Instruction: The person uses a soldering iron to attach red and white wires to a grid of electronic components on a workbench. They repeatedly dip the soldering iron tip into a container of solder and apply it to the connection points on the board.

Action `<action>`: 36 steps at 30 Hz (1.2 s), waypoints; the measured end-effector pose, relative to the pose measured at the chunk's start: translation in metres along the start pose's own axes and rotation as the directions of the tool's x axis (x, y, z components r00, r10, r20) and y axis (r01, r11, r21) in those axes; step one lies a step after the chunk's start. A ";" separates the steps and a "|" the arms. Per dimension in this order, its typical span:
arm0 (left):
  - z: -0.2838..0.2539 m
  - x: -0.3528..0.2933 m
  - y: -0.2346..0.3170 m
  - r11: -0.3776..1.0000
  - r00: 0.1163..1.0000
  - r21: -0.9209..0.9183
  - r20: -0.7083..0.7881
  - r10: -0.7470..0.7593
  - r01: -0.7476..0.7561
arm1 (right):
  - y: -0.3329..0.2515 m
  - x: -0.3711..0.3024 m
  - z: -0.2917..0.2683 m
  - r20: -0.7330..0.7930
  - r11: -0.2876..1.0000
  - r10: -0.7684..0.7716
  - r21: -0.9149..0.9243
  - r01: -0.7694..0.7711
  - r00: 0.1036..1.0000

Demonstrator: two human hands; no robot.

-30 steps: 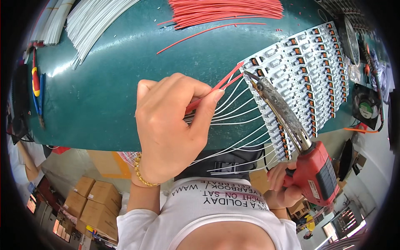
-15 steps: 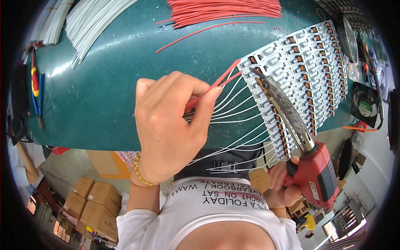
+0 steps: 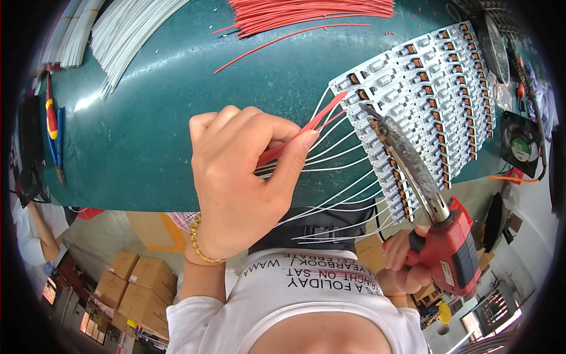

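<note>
My left hand [image 3: 239, 171] pinches a bundle of red wires [image 3: 325, 118] between thumb and forefinger. Their ends reach the left edge of a panel of small white circuit boards [image 3: 407, 82], near its upper corner. My right hand [image 3: 402, 259] is wrapped round the grip of a red soldering gun [image 3: 453, 253]. The gun's dark, dirty tip points at the panel, close to the red wire ends; whether it touches is unclear. Thin white wires [image 3: 336, 167] run from the panel's left edge down past my left hand, which hides part of them.
The green table [image 3: 135, 153] carries a pile of red wires [image 3: 312, 12], one loose red wire [image 3: 283, 41], and bundles of white wires [image 3: 130, 35]. Pliers [image 3: 54, 130] lie far left. A black fan [image 3: 521, 144] sits at the right. Cardboard boxes [image 3: 144, 289] stand below the table.
The red wire ends have moved slightly down along the panel's edge, and the soldering gun's tip has shifted down and right. Both hands keep their hold.
</note>
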State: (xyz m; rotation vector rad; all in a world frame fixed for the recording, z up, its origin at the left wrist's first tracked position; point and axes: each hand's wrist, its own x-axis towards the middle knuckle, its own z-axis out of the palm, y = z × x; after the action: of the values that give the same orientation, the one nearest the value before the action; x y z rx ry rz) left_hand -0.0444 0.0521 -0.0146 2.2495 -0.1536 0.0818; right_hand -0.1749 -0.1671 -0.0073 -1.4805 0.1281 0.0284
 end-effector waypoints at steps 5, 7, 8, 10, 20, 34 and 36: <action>0.004 0.000 -0.002 0.999 0.999 0.020 -0.015 0.049 -0.049 | 0.010 -0.016 -0.009 -0.090 1.000 0.014 -0.027 -0.017 0.996; 0.003 0.000 -0.005 0.997 0.997 0.032 -0.028 0.072 -0.071 | 0.026 -0.036 -0.029 -0.116 1.000 -0.006 -0.028 0.002 0.993; 0.004 0.000 -0.005 0.996 0.996 0.040 -0.031 0.083 -0.082 | 0.028 -0.037 -0.030 -0.124 0.999 -0.013 -0.044 0.008 0.992; 0.005 0.000 -0.004 0.995 0.995 0.048 -0.037 0.094 -0.092 | 0.027 -0.036 -0.028 -0.137 0.998 -0.022 -0.056 0.014 0.990; 0.007 -0.002 -0.006 0.992 0.992 0.063 -0.059 0.112 -0.108 | 0.003 -0.007 0.000 -0.092 0.997 -0.004 -0.074 -0.003 0.996; -0.001 -0.010 0.006 0.976 0.943 -0.207 -0.310 -0.122 0.058 | 0.004 -0.006 0.006 -0.197 0.999 -0.029 0.007 0.031 0.980; 0.001 -0.009 0.009 0.980 0.962 -0.185 -0.248 -0.117 0.071 | 0.003 -0.008 0.006 -0.206 1.000 -0.031 -0.010 0.029 0.978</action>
State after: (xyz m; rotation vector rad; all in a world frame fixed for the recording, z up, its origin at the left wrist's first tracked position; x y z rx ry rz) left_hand -0.0550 0.0465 -0.0098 2.0456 0.0845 0.2979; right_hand -0.1826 -0.1605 -0.0092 -1.4897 0.2737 -0.1494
